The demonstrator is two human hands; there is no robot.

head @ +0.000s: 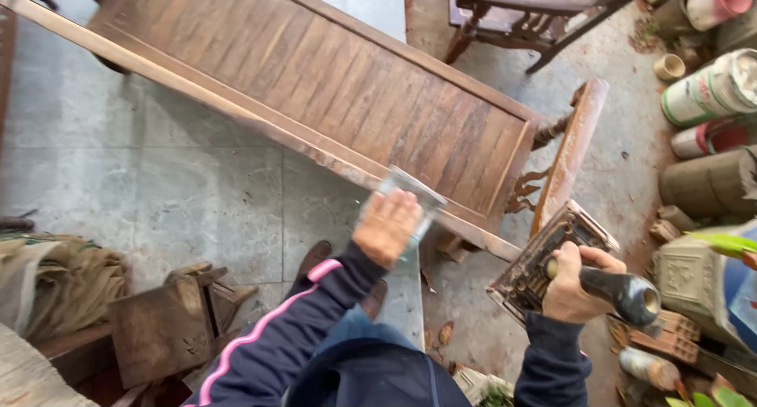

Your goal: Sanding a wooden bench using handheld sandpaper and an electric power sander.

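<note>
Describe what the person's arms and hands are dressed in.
Both arms wear dark navy long sleeves. The left sleeve has a pink stripe running down its length to a pink band at the cuff; the right sleeve ends in a ribbed cuff. Both the left hand and right hand are bare, without gloves.
</note>
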